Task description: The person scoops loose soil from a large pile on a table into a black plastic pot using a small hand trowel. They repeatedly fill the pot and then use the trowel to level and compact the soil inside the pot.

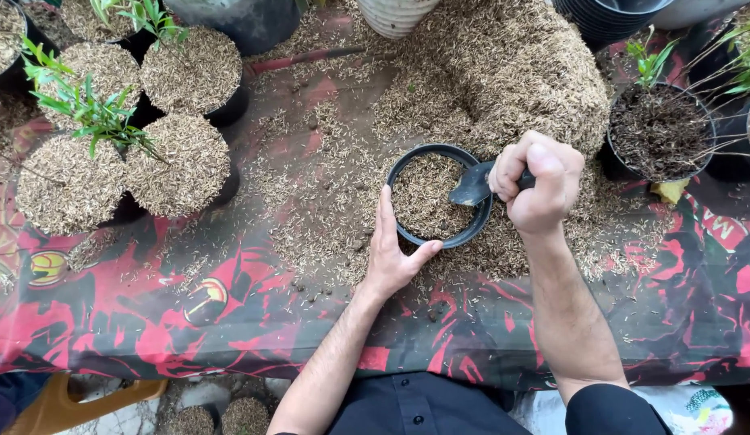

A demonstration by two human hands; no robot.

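Hands work at a small black pot (439,196) set near the middle of a table covered by a red and black patterned cloth (190,322). The pot holds dry husk to about half its depth.

Left hand (391,250): open, fingers straight and together, thumb spread wide. It cups the pot's near-left wall, with the fingers against the left side and the thumb reaching under the near rim. It grips nothing else.

Right hand (540,181): closed in a fist around the handle of a dark trowel (472,187). The fist sits just outside the pot's right rim. The trowel blade crosses the rim and points into the pot, its tip over the husk on the right side.

The pot thus lies between the two hands, touching the left and just beside the right.

A large heap of husk (504,72) rises directly behind the pot, and loose husk is scattered over the cloth around it. To the left stand several filled pots (182,161), some carrying green seedlings (85,105). To the right, well apart, a soil-filled pot (661,133) holds another small plant.
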